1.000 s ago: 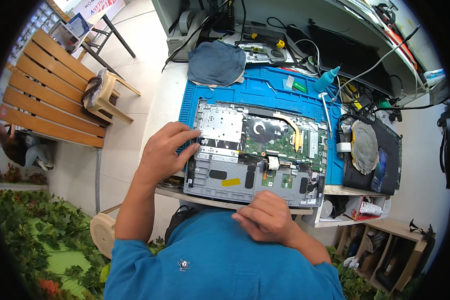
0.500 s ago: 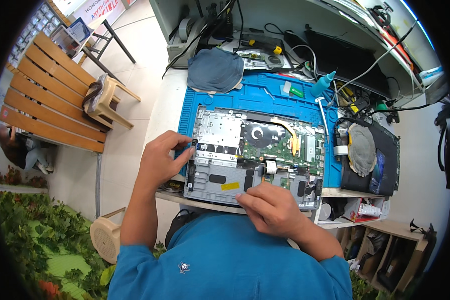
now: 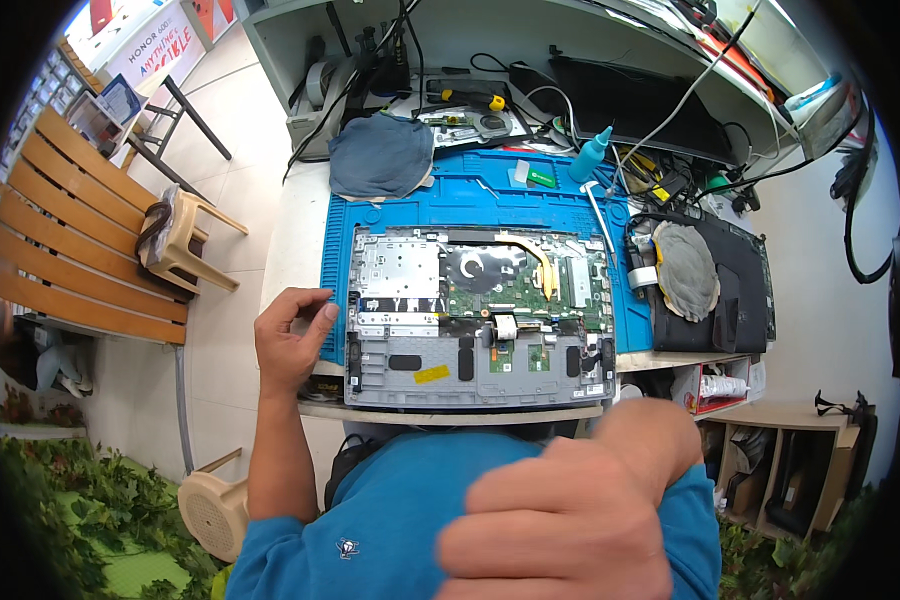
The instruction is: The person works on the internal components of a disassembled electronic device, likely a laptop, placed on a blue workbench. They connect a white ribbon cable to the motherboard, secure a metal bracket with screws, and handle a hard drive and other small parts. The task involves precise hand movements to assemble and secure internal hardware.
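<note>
- Raised toward the camera in the head view since the earlier frame, the person's bare right hand [image 3: 580, 510] has come away from the front edge of the opened, flat grey laptop base [image 3: 481, 318] and looms, blurred, in the lower middle and lower right of the frame
- Its fingers are curled in with the knuckles up; the fingertips are hidden, so I cannot tell whether it grasps anything
- Drawn back too, the person's bare left hand [image 3: 296, 335] is now just beside the laptop's left edge, left of the frame's centre, released, with thumb and fingers parted
- At the centre of the frame lies the laptop base, on a blue ridged work mat [image 3: 410, 212], showing a black round fan cover [image 3: 475, 268], a bent gold-coloured heat pipe [image 3: 545, 270] and a strip of yellow tape [image 3: 431, 374]
- Upper centre: a rumpled blue-grey round cloth [image 3: 382, 160] at the mat's far left corner, and a light-blue bottle with a thin nozzle [image 3: 592, 155] toward the right
- Right of centre: a grey round pad [image 3: 685, 270] rests on a black flat device [image 3: 740, 310]
</note>
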The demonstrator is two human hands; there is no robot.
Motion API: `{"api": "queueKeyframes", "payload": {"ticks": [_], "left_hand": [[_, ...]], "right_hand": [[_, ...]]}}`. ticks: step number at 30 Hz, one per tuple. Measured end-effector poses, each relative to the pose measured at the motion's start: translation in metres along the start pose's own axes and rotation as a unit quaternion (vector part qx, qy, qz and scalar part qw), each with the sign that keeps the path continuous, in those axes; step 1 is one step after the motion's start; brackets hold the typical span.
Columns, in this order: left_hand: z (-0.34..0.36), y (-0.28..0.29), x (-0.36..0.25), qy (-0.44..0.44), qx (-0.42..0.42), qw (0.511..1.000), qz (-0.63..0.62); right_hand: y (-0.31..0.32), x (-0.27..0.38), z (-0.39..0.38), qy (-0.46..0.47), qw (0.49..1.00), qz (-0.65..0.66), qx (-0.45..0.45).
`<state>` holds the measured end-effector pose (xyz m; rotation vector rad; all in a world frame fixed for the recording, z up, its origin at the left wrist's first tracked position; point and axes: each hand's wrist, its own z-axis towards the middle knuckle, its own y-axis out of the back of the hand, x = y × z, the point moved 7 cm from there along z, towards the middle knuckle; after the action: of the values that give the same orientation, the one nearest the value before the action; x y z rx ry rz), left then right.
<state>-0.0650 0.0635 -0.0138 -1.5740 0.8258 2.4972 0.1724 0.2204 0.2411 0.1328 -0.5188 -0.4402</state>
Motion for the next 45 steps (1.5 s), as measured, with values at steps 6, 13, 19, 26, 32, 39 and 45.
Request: {"api": "queueKeyframes", "payload": {"ticks": [6,13,19,26,32,39,45], "left_hand": [[0.011,0.008,0.002,0.015,0.013,1.000,0.013],[0.129,-0.030,-0.059,-0.156,0.094,0.972,0.150],[0.184,-0.067,-0.024,-0.211,0.097,0.913,0.336],[0.195,-0.079,-0.004,-0.218,0.113,0.910,0.335],[0.201,-0.083,-0.016,-0.209,0.109,0.934,0.267],[0.228,-0.039,0.010,-0.072,0.009,0.994,0.087],[0.229,-0.019,-0.002,-0.121,-0.034,0.986,0.113]], "right_hand": [[-0.039,-0.009,-0.004,0.057,0.961,-0.078,0.261],[-0.009,-0.056,-0.112,-0.034,0.964,-0.095,0.246],[0.075,-0.057,-0.223,-0.237,0.941,-0.233,0.069],[0.134,-0.023,-0.319,-0.377,0.822,-0.381,-0.193],[0.141,-0.049,-0.317,-0.347,0.837,-0.372,-0.202],[0.140,-0.058,-0.321,-0.345,0.843,-0.354,-0.211],[0.139,-0.060,-0.317,-0.349,0.839,-0.358,-0.216]]}}
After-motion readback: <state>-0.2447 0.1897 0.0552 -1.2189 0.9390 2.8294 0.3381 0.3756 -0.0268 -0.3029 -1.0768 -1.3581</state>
